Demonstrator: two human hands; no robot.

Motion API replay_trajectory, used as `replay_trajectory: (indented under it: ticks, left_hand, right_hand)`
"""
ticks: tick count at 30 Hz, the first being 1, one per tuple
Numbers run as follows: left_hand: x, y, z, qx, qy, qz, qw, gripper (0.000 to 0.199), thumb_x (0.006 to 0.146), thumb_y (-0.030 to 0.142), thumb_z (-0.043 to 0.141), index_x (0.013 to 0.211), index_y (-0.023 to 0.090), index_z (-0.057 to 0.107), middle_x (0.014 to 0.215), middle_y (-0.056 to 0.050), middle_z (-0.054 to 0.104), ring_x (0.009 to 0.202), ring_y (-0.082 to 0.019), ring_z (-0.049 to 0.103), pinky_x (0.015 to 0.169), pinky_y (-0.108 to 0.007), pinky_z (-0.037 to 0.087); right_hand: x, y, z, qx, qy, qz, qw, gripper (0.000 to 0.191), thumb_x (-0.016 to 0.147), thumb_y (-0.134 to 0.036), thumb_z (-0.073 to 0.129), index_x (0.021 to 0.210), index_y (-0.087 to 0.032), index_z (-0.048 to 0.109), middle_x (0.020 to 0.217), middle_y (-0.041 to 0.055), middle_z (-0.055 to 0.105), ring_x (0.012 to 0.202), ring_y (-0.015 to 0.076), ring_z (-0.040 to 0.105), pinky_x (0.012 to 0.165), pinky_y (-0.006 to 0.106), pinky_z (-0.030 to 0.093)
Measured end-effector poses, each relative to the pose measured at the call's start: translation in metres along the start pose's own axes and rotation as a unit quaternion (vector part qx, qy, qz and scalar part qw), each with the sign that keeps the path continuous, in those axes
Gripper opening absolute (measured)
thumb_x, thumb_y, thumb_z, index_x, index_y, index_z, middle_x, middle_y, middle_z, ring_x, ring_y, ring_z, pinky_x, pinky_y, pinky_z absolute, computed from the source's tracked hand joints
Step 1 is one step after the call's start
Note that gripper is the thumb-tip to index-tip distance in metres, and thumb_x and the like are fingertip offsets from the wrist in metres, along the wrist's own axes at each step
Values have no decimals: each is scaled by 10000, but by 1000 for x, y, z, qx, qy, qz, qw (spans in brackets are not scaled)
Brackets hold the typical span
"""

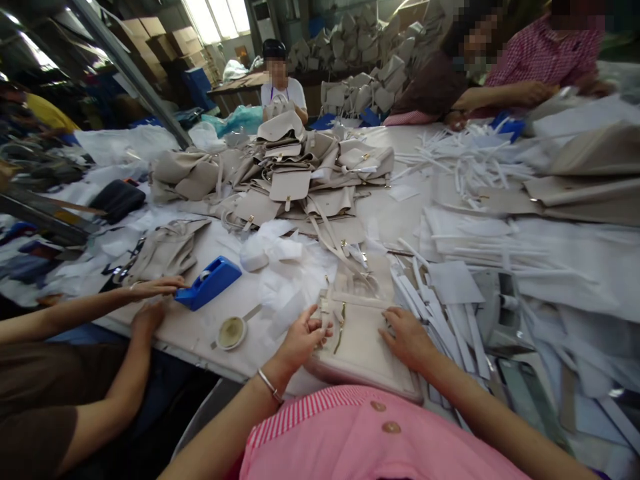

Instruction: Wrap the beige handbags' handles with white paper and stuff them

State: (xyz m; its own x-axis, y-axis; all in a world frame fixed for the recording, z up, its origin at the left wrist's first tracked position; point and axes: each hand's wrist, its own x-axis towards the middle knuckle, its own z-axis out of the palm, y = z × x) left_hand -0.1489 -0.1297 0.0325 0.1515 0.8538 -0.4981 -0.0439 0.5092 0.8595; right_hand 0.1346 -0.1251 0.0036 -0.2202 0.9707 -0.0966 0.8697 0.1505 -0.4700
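A beige handbag (367, 343) lies flat on the table in front of me, with a gold-coloured zip or chain piece (341, 327) on its face. At its left edge, beside a small strap with metal fittings, my left hand (300, 337) has its fingers curled in against the bag. My right hand (409, 339) grips the bag's upper right side between thumb and bent fingers. A clear plastic-looking strip crosses the bag's top. Exactly what each fingertip pinches is too blurred to make out.
Beige bags (290, 180) are heaped ahead. A blue tape dispenser (210, 283) is by a co-worker's hand (155, 288) at left, near a round dish (231, 332). White strips (440, 313), a grey tape dispenser (500, 307) and paper sheets crowd the right. Other people work across the table.
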Motion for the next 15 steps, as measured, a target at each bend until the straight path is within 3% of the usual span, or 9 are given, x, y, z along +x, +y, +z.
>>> replay_trajectory:
  ticks: [3, 5, 7, 10, 13, 15]
  left_hand:
    - [-10, 6, -8, -68, -34, -36, 996, 998, 687, 252, 784, 1495, 151, 206, 1133, -149, 660, 951, -200, 679, 781, -297, 514]
    - [-13, 7, -12, -62, -3, -58, 996, 997, 645, 206, 802, 1474, 107, 257, 1008, -106, 681, 855, -168, 680, 729, -263, 508]
    - [-12, 6, -11, -37, 41, -68, 996, 909, 619, 190, 809, 1409, 78, 375, 866, -48, 673, 725, -127, 654, 651, -226, 485]
    - [-12, 7, -4, 11, 61, -59, 996, 584, 653, 265, 787, 1178, 83, 607, 794, -35, 667, 662, -116, 618, 615, -224, 473]
    - [-13, 13, 8, 66, 32, -14, 997, 356, 720, 368, 729, 954, 102, 703, 775, -48, 679, 663, -124, 601, 629, -235, 471]
    - [-14, 18, 15, 94, -2, 21, 995, 351, 739, 404, 713, 944, 118, 713, 769, -42, 681, 671, -128, 594, 637, -235, 463]
  right_hand:
    - [-1, 4, 2, 17, 5, 3, 1000, 338, 842, -270, 565, 1143, -145, 655, 1197, 156, 623, 1129, 278, 544, 1009, 399, 395]
    - [-4, 5, 3, 20, 0, 3, 1000, 329, 842, -272, 564, 1126, -138, 663, 1192, 158, 627, 1125, 276, 547, 1007, 395, 395]
    - [-6, 2, 1, 14, 2, 6, 1000, 329, 829, -264, 572, 1112, -130, 673, 1209, 168, 622, 1143, 290, 534, 1017, 413, 379]
    - [-4, -17, -8, 39, 28, 5, 999, 340, 800, -260, 596, 1103, -133, 685, 1257, 172, 604, 1180, 314, 504, 1033, 439, 347]
    - [5, -51, -15, 204, -11, 22, 979, 258, 802, -312, 605, 969, -153, 719, 1066, 133, 684, 1005, 270, 581, 915, 394, 421]
    - [12, -76, -15, 373, -117, 58, 918, 219, 797, -354, 622, 766, -157, 714, 758, 75, 687, 729, 215, 584, 708, 348, 453]
